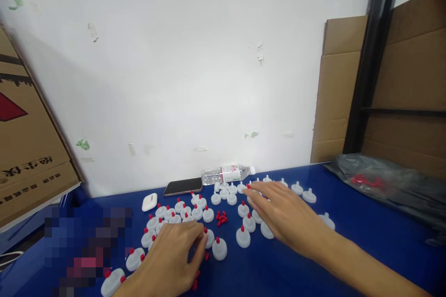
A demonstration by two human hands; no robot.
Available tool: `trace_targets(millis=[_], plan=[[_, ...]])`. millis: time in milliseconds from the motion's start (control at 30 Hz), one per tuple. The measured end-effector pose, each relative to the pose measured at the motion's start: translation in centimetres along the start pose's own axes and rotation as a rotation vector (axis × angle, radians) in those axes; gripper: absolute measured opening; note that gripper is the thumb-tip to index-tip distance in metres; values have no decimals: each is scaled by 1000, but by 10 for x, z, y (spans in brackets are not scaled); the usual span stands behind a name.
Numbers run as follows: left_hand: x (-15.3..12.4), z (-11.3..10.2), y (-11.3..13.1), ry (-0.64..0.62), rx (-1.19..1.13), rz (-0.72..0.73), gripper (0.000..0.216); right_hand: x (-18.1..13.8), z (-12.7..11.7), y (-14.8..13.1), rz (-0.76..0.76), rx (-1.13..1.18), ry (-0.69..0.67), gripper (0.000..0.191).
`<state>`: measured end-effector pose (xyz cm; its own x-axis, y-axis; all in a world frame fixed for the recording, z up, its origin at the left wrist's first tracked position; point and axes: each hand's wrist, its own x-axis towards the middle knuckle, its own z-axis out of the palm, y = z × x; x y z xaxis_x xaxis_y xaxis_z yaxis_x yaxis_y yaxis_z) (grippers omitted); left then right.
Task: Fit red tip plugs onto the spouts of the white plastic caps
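My left hand (177, 253) is curled in a pinch, thumb and forefinger against the small red cap (206, 230) on the nozzle of a white plastic lid (209, 240). My right hand (285, 216) reaches across the lids on the right, its fingertips together at another small red cap (248, 186); the fingers partly hide the lid beneath. Many white lids with red tips, such as one lid (219, 250), stand around both hands. Towards the back right, lids with bare white nozzles (309, 196) stand. Loose red caps (221, 218) lie in a small heap between the hands.
Along the back of the blue table (376, 241) lie a clear bottle (228, 174), a phone (183, 187) and a white earphone case (149, 202). A grey plastic bag (376, 181) with red pieces lies right. Cardboard boxes (31, 148) flank the table.
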<state>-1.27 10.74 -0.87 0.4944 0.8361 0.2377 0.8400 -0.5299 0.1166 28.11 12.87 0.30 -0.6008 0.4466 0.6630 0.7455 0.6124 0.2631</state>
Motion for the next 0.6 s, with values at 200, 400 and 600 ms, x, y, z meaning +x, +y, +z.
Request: trace_targets(millis=[200,400,600], plan=[[0,-1,10,-135,4,42,26,-13,21,21,158,-49,-158,51],[0,-4,15,-173,-9,12,19,-14,19,15,97,-8,-240,53],[-1,-4,14,-187,-18,7,16,-16,20,13,96,68,-253,49]])
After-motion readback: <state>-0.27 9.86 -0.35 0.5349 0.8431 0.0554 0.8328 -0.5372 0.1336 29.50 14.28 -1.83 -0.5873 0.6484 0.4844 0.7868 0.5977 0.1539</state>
